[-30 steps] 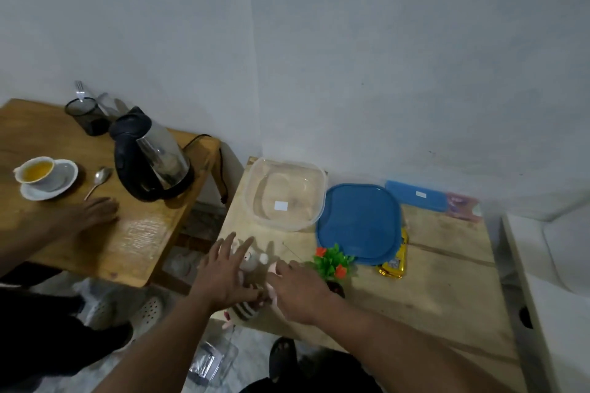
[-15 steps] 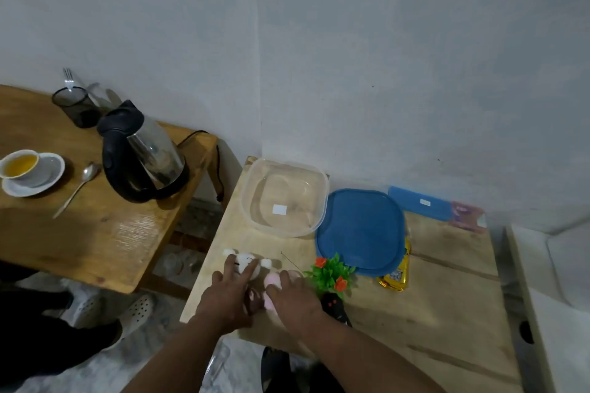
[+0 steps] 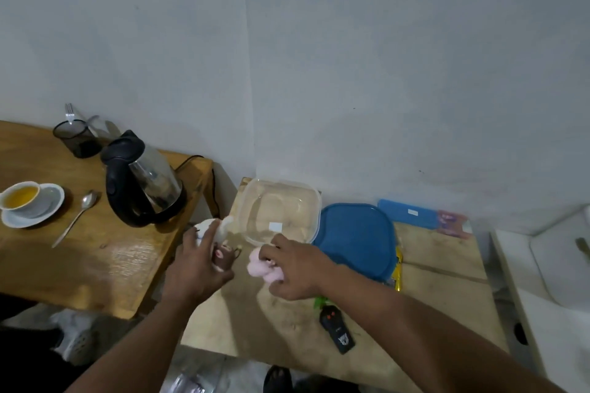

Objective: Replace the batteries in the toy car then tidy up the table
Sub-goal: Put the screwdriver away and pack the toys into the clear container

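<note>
Over pale table (image 3: 440, 293), left hand (image 3: 194, 268) holds white toy (image 3: 212, 228) upright.

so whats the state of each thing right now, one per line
clear tub: open, empty, lid off
blue lid: lying flat beside the tub
white toy: held in the left hand, lifted
pink toy: gripped by the right hand
remote: lying flat on the table
kettle: upright, lid shut
cup: on its saucer, holding yellow liquid
spoon: lying on the side table
</note>
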The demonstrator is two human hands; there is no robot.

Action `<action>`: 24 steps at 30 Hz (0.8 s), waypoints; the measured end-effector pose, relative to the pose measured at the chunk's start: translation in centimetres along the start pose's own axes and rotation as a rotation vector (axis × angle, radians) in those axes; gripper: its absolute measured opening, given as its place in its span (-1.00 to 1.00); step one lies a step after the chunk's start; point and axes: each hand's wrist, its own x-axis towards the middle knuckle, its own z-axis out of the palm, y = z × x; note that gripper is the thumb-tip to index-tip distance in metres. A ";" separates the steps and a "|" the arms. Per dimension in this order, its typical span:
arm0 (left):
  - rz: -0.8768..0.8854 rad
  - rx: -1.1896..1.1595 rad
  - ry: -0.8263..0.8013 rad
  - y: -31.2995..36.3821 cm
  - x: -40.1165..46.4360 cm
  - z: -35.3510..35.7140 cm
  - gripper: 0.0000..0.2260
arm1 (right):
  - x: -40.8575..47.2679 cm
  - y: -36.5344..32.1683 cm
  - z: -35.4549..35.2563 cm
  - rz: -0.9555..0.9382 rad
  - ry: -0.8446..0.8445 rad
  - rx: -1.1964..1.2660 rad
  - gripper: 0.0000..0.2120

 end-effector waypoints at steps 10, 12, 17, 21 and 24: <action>-0.073 -0.418 -0.121 8.6 9.8 0.4 0.09 | 7.4 8.3 -3.1 0.406 0.068 0.156 -0.26; -0.092 -0.426 -0.197 9.5 11.4 1.2 0.19 | 8.1 9.0 -3.1 0.425 0.064 0.232 -0.19; -0.050 -0.168 -0.187 10.3 12.3 1.5 0.02 | 6.0 9.2 -3.4 0.478 0.128 0.176 -0.59; -0.100 -0.101 -0.033 8.6 11.5 1.5 -0.26 | 1.9 7.4 -4.0 0.487 0.007 0.048 -0.76; -0.204 -0.157 -0.111 6.5 11.1 2.2 -0.43 | -0.8 6.1 -2.4 0.518 -0.192 -0.064 -0.59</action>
